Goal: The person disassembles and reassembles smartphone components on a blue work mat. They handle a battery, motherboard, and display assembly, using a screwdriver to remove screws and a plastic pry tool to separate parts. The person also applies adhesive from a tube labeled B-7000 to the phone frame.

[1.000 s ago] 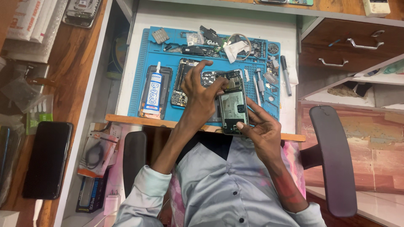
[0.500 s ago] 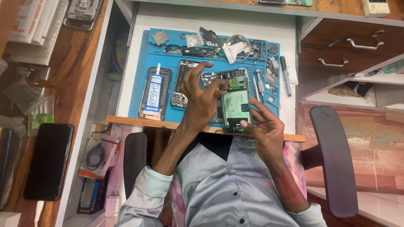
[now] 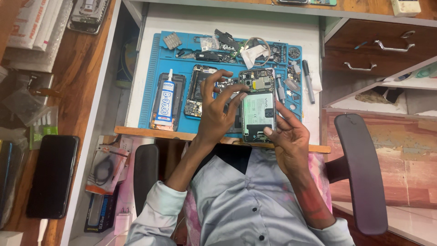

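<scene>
Overhead view of a repair bench. Centre: opened smartphone w/ back cover off, pale green battery and dark circuit board exposed [image 3: 258,105], held face-down above the near edge of the blue silicone work mat [image 3: 152,68], tilted toward the worker, likely so the internals face the eye. Left hand [image 3: 217,111]: fingers spread and half-curled, index and middle fingertips [image 3: 242,96] touching the phone's upper-left edge near the board; steadying contact, not a clenched grip. Right hand [image 3: 287,136]: palm open, thumb along the phone's lower-right edge, fingers loosely extended; supports the phone from the side and below. Adj. items on mat: white glue tube w/ blue print [image 3: 166,98] lying on a dark phone frame; second stripped phone board [image 3: 198,91] just left of the left hand; small parts and white tape [image 3: 255,52] at the far edge. Black smartphone [image 3: 51,175] rests on the wooden side shelf, well apart.
</scene>
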